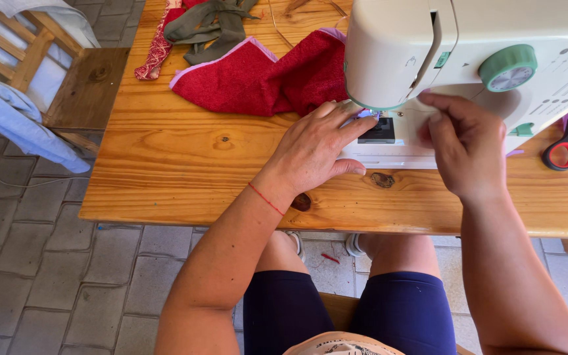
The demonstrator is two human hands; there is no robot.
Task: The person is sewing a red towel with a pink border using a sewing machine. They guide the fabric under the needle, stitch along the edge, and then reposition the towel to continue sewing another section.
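Left of the left hand's fingers the wooden surface lies bare, open passage. Just beyond them red cloth blocks the way; above them hangs the sewing machine head. Well right of the right hand's fingers, scissors lie.

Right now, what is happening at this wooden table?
A person sits at a wooden table in front of a white sewing machine. The left hand lies flat on the machine bed beside the needle area, next to a red towel-like cloth. The right hand is raised before the machine, its fingers pinched together. Scissors with red handles lie at the right.
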